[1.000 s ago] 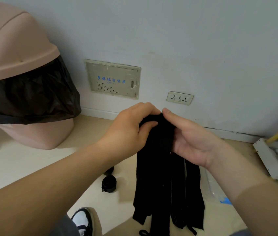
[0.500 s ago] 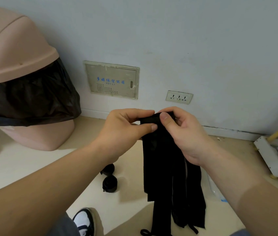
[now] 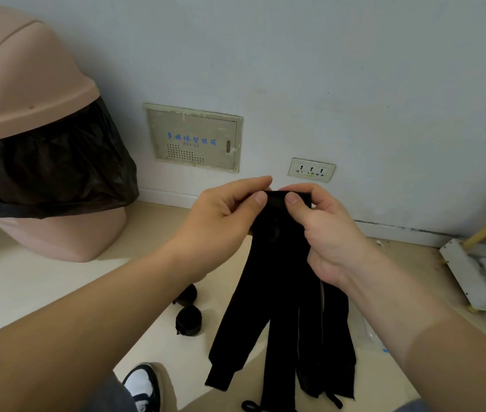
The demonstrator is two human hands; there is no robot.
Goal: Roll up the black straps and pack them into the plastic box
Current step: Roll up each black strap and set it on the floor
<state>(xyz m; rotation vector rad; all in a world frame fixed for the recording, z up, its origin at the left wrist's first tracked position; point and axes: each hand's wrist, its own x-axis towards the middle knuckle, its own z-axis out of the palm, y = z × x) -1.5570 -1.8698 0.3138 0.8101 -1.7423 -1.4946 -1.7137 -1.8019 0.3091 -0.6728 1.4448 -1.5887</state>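
Note:
A bundle of black straps (image 3: pixel 283 307) hangs in front of me, its lower ends spread toward the floor. My left hand (image 3: pixel 221 224) and my right hand (image 3: pixel 322 230) both pinch the top end of the bundle between thumb and fingers, thumbs side by side on the folded top edge. Two rolled-up black straps (image 3: pixel 189 319) lie on the floor below my left forearm. A clear plastic box (image 3: pixel 369 331) shows only partly on the floor behind the hanging straps and my right forearm.
A pink bin (image 3: pixel 27 138) with a black liner stands at the left by the wall. A wall panel (image 3: pixel 194 138) and a socket (image 3: pixel 311 169) are straight ahead. A white dustpan with yellow handles (image 3: pixel 479 272) lies at the right. My shoe (image 3: pixel 143 385) is at the bottom.
Both hands have shifted from cupping the straps' top to pinching it with the thumbs in front. The top edge is now folded over, and the hanging ends have spread slightly.

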